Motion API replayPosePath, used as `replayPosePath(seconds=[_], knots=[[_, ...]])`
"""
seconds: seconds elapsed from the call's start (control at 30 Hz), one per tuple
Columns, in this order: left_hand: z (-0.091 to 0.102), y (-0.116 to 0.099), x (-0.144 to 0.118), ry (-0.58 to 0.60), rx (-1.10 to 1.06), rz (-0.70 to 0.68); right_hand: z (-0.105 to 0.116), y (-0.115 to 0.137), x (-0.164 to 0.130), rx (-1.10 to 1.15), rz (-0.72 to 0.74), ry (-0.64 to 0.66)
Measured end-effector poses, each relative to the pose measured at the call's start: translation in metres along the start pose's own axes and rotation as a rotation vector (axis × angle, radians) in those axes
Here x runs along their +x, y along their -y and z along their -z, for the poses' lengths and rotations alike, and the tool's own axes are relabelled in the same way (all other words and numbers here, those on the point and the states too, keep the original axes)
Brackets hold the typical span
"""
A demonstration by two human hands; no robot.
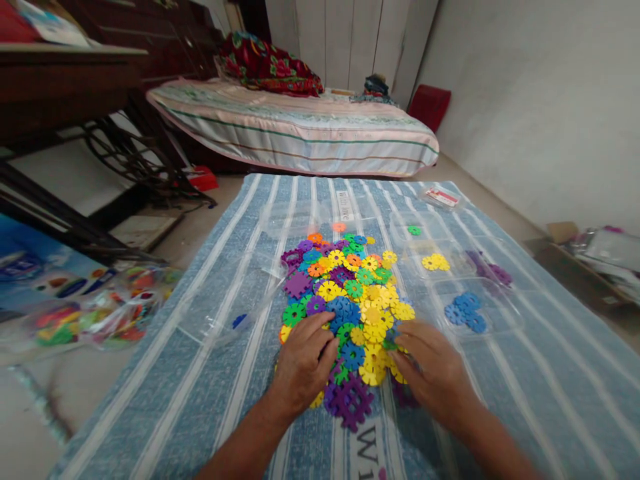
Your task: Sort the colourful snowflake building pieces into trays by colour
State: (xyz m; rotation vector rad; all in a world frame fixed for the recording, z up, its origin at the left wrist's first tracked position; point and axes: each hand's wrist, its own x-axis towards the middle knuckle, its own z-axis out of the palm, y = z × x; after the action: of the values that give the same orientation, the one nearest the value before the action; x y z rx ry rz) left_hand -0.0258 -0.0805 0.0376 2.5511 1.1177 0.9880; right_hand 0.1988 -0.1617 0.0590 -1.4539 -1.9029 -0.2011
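A heap of flat, snowflake-shaped plastic discs (350, 293) in yellow, blue, green, purple and orange lies on a blue striped cloth (240, 220). My left hand (303, 360) rests palm down on the near left edge of the heap, fingers spread over blue and green discs. My right hand (430, 370) lies on the near right edge, fingertips touching yellow discs; whether it grips one is hidden. A large purple disc (350, 400) sits between my hands.
Clear plastic trays at the right hold sorted discs: blue ones (465, 312), yellow ones (435, 262), purple ones (493, 270), one green (414, 230). A clear lid (225, 307) lies left of the heap. A bag of toys (100, 313) sits far left, a mattress (300, 130) behind.
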Motion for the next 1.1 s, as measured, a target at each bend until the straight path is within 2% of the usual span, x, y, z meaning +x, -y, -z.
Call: replayPosePath(seconds=[0.13,0.23,0.37,0.53,0.63,0.7,0.87,0.93,1.0,1.1], knots=[[0.002,-0.002,0.001,-0.017,0.012,-0.009,-0.022,0.015,-0.016,-0.031,-0.076,0.066],[0.002,-0.001,0.002,-0.017,0.014,-0.013,-0.030,0.021,-0.021,-0.039,-0.131,0.087],[0.002,0.001,0.001,-0.013,0.011,-0.015,-0.031,0.025,-0.022,0.001,-0.199,0.085],[0.002,0.000,0.001,-0.010,0.011,-0.014,-0.020,0.026,-0.018,0.145,-0.249,0.071],[0.003,0.000,0.001,-0.013,0.015,-0.020,-0.007,0.018,-0.006,0.207,-0.269,0.089],[0.002,0.000,0.001,-0.010,0.017,-0.017,0.004,0.001,0.009,0.163,-0.250,0.050],[0.001,0.001,0.000,-0.008,0.008,-0.007,0.033,-0.055,0.058,-0.200,-0.144,-0.302],[0.001,0.000,0.000,-0.012,0.008,-0.004,0.037,-0.065,0.067,-0.284,-0.127,-0.367],[0.002,-0.001,0.000,-0.017,0.007,-0.001,0.032,-0.061,0.066,-0.249,-0.097,-0.332],[0.003,-0.004,0.001,-0.021,-0.006,0.010,0.013,-0.038,0.047,-0.085,-0.040,-0.196]])
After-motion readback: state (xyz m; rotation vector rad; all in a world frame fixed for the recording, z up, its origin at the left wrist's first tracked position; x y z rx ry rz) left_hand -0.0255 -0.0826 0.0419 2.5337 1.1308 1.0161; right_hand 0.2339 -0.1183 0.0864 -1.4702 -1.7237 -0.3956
